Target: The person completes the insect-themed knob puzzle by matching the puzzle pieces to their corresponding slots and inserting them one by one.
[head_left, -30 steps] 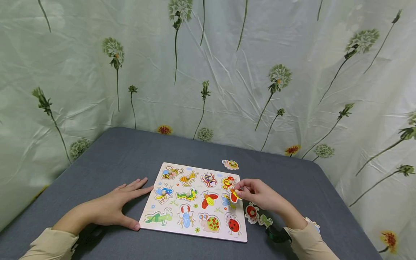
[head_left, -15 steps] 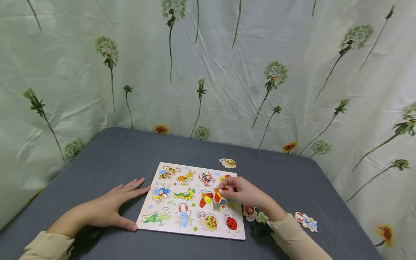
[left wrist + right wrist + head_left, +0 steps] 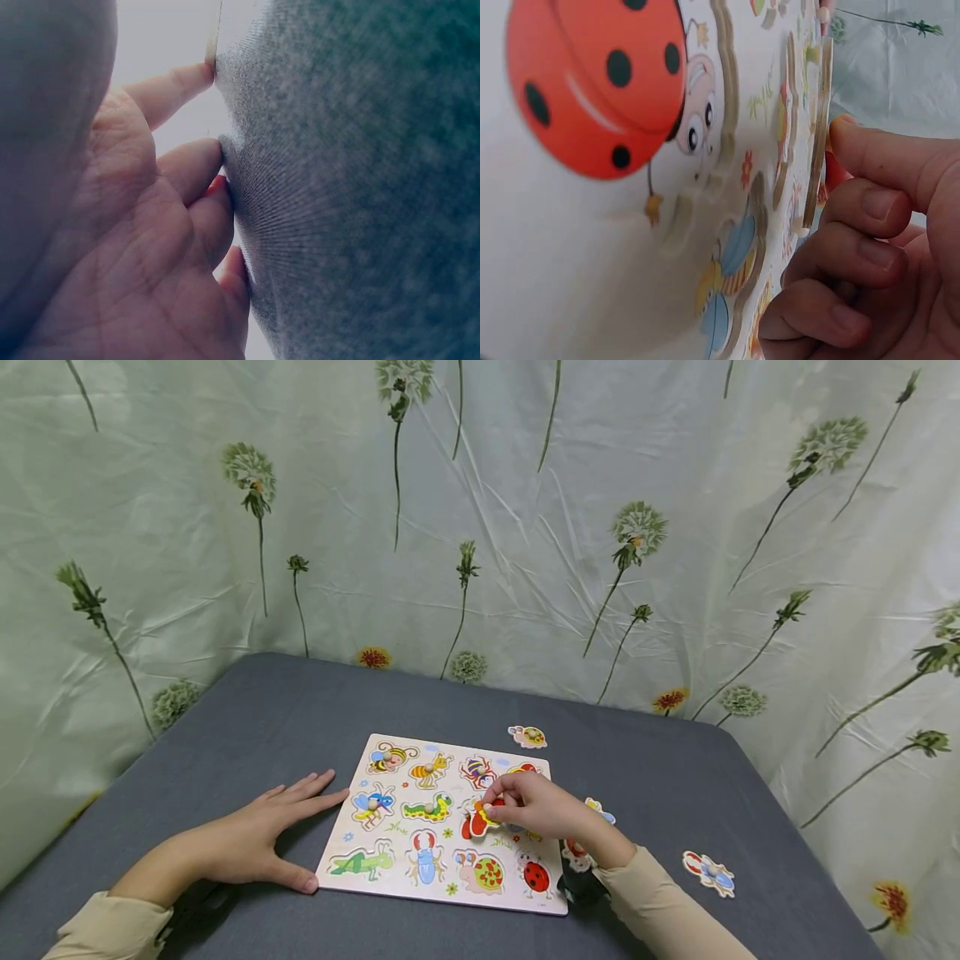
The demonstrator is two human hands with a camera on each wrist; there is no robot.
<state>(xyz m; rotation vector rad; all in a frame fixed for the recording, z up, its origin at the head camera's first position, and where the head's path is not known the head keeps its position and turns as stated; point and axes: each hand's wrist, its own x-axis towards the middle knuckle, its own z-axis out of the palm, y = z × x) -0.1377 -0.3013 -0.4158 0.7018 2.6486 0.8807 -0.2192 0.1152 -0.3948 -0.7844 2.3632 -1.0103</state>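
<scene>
A wooden knob puzzle board (image 3: 386, 887) with insect pictures lies on the table. My right hand (image 3: 540, 810) pinches a red-winged bug puzzle piece (image 3: 482, 823) over the board's matching red bug recess. In the right wrist view the piece (image 3: 819, 150) stands edge-on at the thumb and fingertips, close to the board. Whether it touches the recess I cannot tell. My left hand (image 3: 247, 843) lies with fingers spread at the board's left side, thumb at the near left corner and forefinger at the edge. In the left wrist view this hand (image 3: 142, 232) rests on grey cloth.
Loose pieces lie around: a snail (image 3: 528, 737) behind the board, a stag beetle (image 3: 708, 873) at the right, a ladybug (image 3: 576, 853) and a blue-winged one (image 3: 600, 810) partly behind my right arm. Several knobbed pieces, such as the caterpillar (image 3: 427, 808), sit in the board.
My right hand has moved left across the board with the red-winged bug piece, from the blue-winged insect recess to the red bug recess. The left hand stays at the board's edge.
</scene>
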